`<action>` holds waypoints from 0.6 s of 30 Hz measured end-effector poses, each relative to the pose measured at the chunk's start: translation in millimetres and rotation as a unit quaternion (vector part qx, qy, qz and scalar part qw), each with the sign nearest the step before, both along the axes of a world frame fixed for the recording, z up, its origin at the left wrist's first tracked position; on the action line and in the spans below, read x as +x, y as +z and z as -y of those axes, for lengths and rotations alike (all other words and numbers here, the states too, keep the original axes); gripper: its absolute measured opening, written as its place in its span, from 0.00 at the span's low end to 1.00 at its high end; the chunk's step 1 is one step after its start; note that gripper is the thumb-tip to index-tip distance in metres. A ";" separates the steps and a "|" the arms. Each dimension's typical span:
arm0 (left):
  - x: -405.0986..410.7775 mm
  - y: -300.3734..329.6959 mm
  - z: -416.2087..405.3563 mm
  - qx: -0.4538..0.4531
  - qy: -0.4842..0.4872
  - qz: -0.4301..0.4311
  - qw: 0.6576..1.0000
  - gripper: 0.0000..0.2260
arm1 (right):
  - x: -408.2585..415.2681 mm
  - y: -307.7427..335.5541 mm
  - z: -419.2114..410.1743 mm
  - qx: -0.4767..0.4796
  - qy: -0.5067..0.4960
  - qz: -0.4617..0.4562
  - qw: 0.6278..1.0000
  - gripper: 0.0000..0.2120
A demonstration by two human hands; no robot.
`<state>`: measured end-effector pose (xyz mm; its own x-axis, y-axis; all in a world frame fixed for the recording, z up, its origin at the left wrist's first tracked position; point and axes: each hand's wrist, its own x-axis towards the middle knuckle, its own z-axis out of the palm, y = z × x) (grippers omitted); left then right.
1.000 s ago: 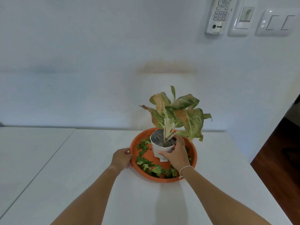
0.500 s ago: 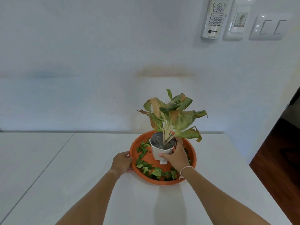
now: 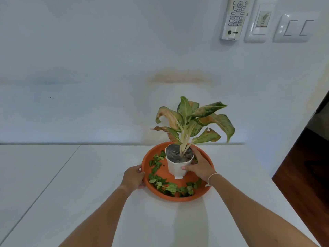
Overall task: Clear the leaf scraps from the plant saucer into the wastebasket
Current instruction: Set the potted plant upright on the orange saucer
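Two hands are at work: the right hand (image 3: pixel 199 166) wraps its grip round the white pot (image 3: pixel 178 166), the left hand (image 3: pixel 133 178) holds the orange saucer (image 3: pixel 178 198) rim. Leaf scraps (image 3: pixel 169 186) lie between and below both grips. Likely step: lifting the pot clear; next, carry the saucer level to a wastebasket, unseen.

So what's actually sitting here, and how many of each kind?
Orange saucer: 1
Potted plant: 1
Tables: 2
Remote control on the wall: 1
Wall switch plates: 2
Total: 7, plus a scatter of leaf scraps too small to count.
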<state>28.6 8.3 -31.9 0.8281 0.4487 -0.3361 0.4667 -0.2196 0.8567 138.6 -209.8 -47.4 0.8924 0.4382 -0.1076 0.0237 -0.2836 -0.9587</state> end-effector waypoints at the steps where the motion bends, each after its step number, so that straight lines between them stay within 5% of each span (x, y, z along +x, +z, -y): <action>1: 0.1 -0.1 0.0 0.002 0.001 -0.001 1.000 0.16 | 1.1 0.2 -0.2 -0.005 0.010 -0.009 1.000 0.45; 10: 0.1 -2.0 -0.1 -0.005 0.005 0.002 1.000 0.17 | -9.3 -0.1 -11.5 -0.033 -0.014 0.017 0.999 0.56; 18: 0.0 -1.1 -0.3 0.007 0.003 -0.002 1.000 0.17 | -12.7 -1.2 -19.0 -0.064 -0.066 0.087 0.992 0.50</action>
